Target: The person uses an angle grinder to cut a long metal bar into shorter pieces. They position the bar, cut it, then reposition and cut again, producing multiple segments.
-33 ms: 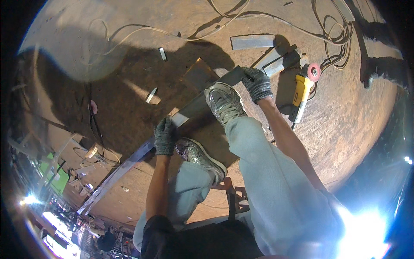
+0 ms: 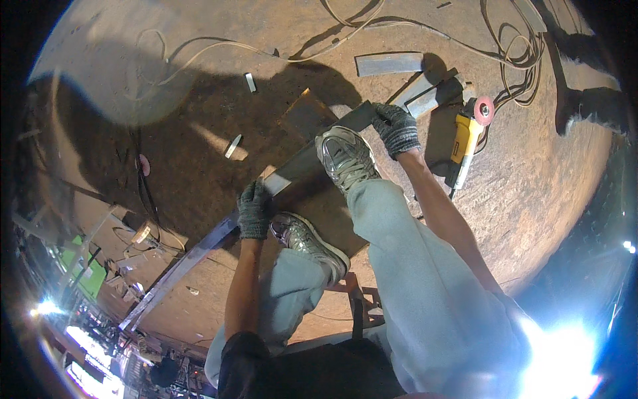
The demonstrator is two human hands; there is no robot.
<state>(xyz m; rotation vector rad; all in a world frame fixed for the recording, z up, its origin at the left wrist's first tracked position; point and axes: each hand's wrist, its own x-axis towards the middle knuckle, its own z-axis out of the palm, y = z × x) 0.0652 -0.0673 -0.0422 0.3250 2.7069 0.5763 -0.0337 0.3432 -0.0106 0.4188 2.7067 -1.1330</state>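
A long flat-sided metal bar (image 2: 300,165) lies slantwise from the lower left to the upper middle of the head view. My left hand (image 2: 254,211), in a dark grey knitted glove, is closed round it beside my left shoe (image 2: 309,243). At the bar's far end, my gloved right hand (image 2: 396,130) has its fingers curled over the edge. My right shoe (image 2: 345,158) rests on or against the bar between both hands; its sole is hidden. Under the bar are a rusty plate (image 2: 306,114) and a dark plate (image 2: 329,216).
A yellow angle grinder (image 2: 467,138) with a pink disc lies right of my right hand. Metal offcuts (image 2: 389,64) lie beyond it, and a looped cable (image 2: 452,38) crosses the far floor. Small metal scraps (image 2: 233,146) lie left. A brown metal frame (image 2: 359,296) stands near my legs.
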